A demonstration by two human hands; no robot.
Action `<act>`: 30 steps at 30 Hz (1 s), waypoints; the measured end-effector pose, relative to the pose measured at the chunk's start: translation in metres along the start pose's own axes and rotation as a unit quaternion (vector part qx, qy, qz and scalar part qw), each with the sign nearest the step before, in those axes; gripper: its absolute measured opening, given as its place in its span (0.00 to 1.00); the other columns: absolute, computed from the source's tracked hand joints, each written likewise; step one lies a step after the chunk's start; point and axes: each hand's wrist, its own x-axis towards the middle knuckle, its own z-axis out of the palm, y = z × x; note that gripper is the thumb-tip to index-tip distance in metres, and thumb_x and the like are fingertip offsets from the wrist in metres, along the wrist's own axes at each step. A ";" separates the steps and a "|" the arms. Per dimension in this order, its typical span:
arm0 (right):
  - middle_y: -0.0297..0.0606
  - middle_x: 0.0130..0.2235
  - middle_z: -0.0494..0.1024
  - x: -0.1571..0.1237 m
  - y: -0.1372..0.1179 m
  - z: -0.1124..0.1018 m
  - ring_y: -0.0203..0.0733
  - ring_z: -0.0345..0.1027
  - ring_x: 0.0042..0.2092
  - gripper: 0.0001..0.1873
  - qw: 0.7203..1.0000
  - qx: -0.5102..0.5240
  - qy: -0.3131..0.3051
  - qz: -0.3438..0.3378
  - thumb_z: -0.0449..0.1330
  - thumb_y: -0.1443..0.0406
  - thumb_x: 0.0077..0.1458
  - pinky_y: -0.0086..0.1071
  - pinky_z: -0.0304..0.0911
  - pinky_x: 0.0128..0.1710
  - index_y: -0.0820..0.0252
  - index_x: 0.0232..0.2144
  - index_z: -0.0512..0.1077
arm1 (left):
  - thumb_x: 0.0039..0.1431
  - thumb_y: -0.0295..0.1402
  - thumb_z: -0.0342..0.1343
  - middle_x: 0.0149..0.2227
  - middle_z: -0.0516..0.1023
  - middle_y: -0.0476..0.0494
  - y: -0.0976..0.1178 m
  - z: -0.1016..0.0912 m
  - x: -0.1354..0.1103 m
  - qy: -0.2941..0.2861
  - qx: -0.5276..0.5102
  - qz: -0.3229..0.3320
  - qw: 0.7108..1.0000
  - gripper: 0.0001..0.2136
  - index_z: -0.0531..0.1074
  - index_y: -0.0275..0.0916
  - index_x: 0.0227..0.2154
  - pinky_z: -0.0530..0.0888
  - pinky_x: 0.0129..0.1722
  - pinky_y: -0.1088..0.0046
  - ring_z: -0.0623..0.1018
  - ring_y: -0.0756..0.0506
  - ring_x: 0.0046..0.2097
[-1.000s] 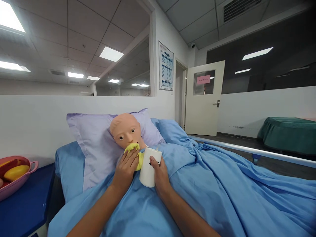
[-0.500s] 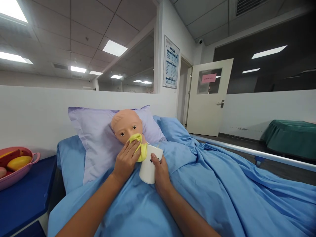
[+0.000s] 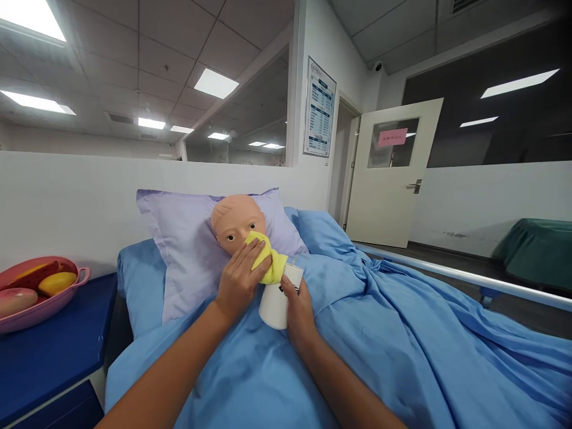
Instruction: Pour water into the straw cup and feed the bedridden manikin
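Note:
A training manikin lies in bed, its head on a lilac pillow, its body under a blue sheet. My left hand is closed on a yellow cloth and presses it against the manikin's mouth. Just below the chin, my right hand grips a white cup, held upright over the sheet. The cloth overlaps the cup's rim.
At the left, a blue bedside cabinet carries a pink bowl with fruit. A metal bed rail runs along the right side. Beyond it are a white door and a green-covered bed.
The view has shifted, so everything sits further right and slightly higher. My left hand has slid the yellow cloth across the manikin's mouth. The cup stays in my right hand.

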 end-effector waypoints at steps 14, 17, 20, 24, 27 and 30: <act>0.35 0.36 0.77 -0.002 0.000 0.000 0.42 0.72 0.33 0.28 0.999 -0.032 0.011 0.016 0.65 0.49 0.47 0.33 0.69 0.29 0.54 0.47 0.68 | 0.59 0.20 0.46 0.54 0.73 0.36 0.003 -0.004 -0.043 -0.038 -0.029 -0.032 0.998 0.19 0.68 0.37 0.51 0.71 0.57 0.57 0.70 0.42 0.58; 0.36 0.37 0.78 -0.004 -0.001 0.000 0.41 0.71 0.33 0.29 0.998 -0.060 -0.016 -0.004 0.65 0.49 0.46 0.34 0.68 0.31 0.55 0.47 0.68 | 0.59 0.21 0.45 0.55 0.73 0.35 0.012 -0.024 -0.043 0.003 -0.092 -0.091 0.992 0.19 0.65 0.37 0.53 0.73 0.56 0.60 0.71 0.43 0.58; 0.35 0.36 0.77 -0.007 -0.001 0.000 0.42 0.70 0.33 0.27 0.993 -0.107 -0.042 -0.030 0.66 0.50 0.45 0.34 0.67 0.32 0.56 0.45 0.68 | 0.62 0.25 0.45 0.51 0.75 0.38 0.032 -0.048 -0.042 0.069 -0.152 -0.241 0.956 0.17 0.65 0.39 0.53 0.75 0.52 0.64 0.74 0.44 0.53; 0.34 0.35 0.76 -0.011 -0.002 0.000 0.42 0.70 0.36 0.25 0.982 -0.161 -0.071 -0.071 0.66 0.52 0.46 0.34 0.67 0.35 0.56 0.44 0.68 | 0.59 0.36 0.53 0.47 0.78 0.41 0.064 -0.079 -0.053 0.117 -0.262 -0.519 0.805 0.18 0.67 0.40 0.52 0.79 0.41 0.71 0.79 0.44 0.46; 0.36 0.38 0.76 -0.014 -0.003 -0.001 0.43 0.70 0.38 0.27 0.972 -0.199 -0.085 -0.095 0.66 0.52 0.45 0.35 0.67 0.39 0.56 0.45 0.68 | 0.52 0.43 0.61 0.49 0.77 0.38 0.079 -0.100 -0.074 0.132 -0.355 -0.676 0.632 0.27 0.67 0.38 0.53 0.78 0.43 0.68 0.79 0.40 0.46; 0.37 0.41 0.76 -0.022 0.002 -0.003 0.45 0.70 0.40 0.29 0.959 -0.249 -0.084 -0.107 0.66 0.51 0.44 0.37 0.67 0.42 0.55 0.47 0.68 | 0.45 0.45 0.66 0.46 0.78 0.37 0.077 -0.121 -0.100 0.173 -0.395 -0.745 0.509 0.31 0.67 0.37 0.51 0.78 0.41 0.66 0.80 0.39 0.43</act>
